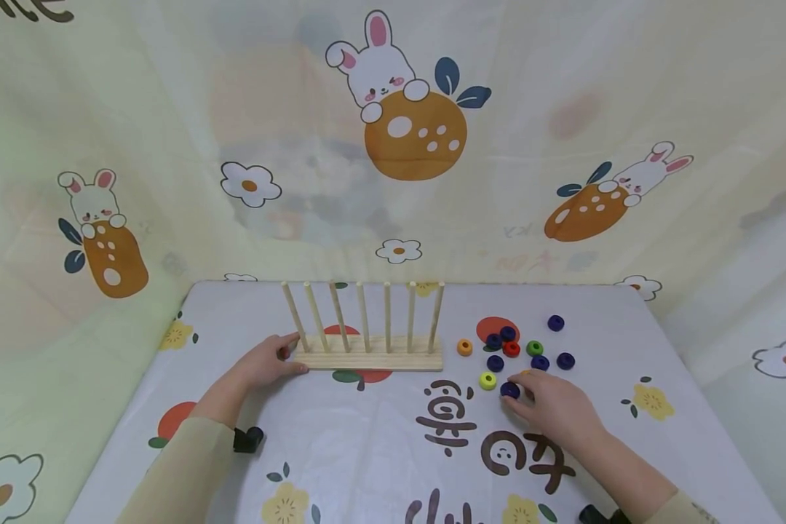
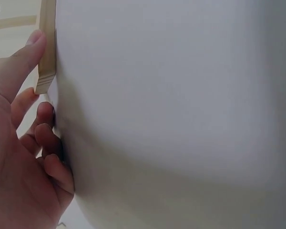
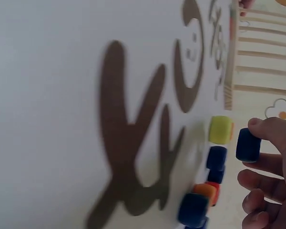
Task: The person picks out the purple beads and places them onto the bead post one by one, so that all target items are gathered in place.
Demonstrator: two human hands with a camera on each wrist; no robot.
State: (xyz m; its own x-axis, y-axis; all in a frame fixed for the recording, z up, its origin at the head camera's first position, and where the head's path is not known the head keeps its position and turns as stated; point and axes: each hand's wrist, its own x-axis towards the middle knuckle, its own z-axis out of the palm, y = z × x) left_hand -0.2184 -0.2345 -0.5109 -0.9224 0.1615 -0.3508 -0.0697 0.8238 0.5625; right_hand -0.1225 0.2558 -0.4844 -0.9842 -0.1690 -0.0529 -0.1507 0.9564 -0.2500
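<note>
A wooden peg rack (image 1: 373,359) with a row of several upright pegs stands on the table, its pegs bare. My left hand (image 1: 268,360) grips the left end of its base, thumb along the front edge (image 2: 46,52) and index finger behind. The other left fingers are curled near the tabletop. Between thumb and index finger, my right hand (image 1: 557,404) pinches a dark blue bead (image 3: 248,145), held above the cloth in the right wrist view. Right beside it lies a yellow-green bead (image 1: 487,380). An orange bead peeks out behind the right fingers, mostly hidden.
Loose beads lie right of the rack: an orange one (image 1: 464,347), a red one (image 1: 511,349), a green one (image 1: 534,348) and several dark blue ones (image 1: 565,361). A printed cloth (image 1: 340,437) covers the table, and a patterned curtain (image 1: 288,109) hangs behind it.
</note>
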